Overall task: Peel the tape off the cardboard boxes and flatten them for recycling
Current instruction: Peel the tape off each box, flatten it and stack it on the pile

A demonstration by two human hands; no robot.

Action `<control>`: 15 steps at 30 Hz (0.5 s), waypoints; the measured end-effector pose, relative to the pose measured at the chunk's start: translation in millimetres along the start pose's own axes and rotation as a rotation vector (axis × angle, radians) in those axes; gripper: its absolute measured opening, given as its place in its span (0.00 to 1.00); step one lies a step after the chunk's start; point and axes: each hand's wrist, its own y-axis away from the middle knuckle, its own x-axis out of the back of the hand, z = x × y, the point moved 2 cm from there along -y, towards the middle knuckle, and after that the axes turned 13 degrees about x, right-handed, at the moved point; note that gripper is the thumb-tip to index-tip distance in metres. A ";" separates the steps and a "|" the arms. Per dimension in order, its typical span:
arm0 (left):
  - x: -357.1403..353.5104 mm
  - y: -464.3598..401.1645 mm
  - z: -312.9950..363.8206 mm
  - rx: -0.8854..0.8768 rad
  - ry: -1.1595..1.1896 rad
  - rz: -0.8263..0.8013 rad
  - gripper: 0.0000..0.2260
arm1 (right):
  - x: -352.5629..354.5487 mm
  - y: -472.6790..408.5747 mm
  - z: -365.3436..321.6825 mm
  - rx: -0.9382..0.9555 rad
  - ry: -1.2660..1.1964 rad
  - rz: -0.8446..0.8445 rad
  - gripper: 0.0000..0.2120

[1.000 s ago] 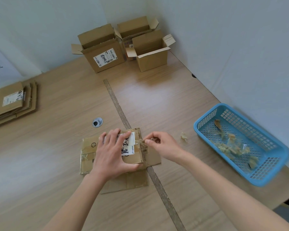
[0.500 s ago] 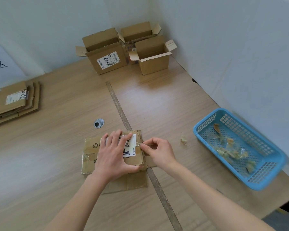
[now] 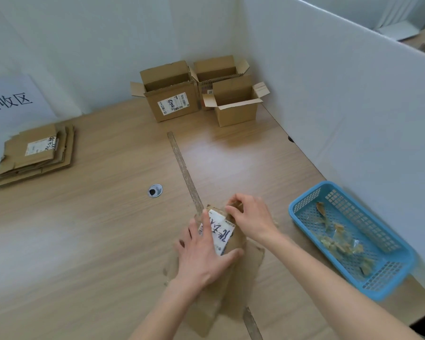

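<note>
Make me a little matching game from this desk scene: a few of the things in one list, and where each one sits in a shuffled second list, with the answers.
Things:
1. Blue basket
2. Flat stack
3. Open boxes
4. Left hand

Places:
A. Far corner of the desk, by the walls
B. Pressing on the labelled box near the front
C. Right edge of the desk, holding tape scraps
D. Left side, under the paper sign

Pairs: 1-C, 2-D, 3-A, 4-B
</note>
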 end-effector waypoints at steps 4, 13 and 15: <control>3.3 17.8 4.1 -0.058 0.125 -0.121 0.57 | 14.3 -8.2 -13.1 0.205 0.080 -0.032 0.03; 4.3 13.2 44.7 0.127 0.365 -0.073 0.60 | 40.8 50.9 9.0 0.264 -0.022 -0.036 0.06; 0.4 14.0 42.9 0.093 0.399 -0.104 0.61 | 45.9 52.2 13.2 0.168 -0.220 -0.034 0.07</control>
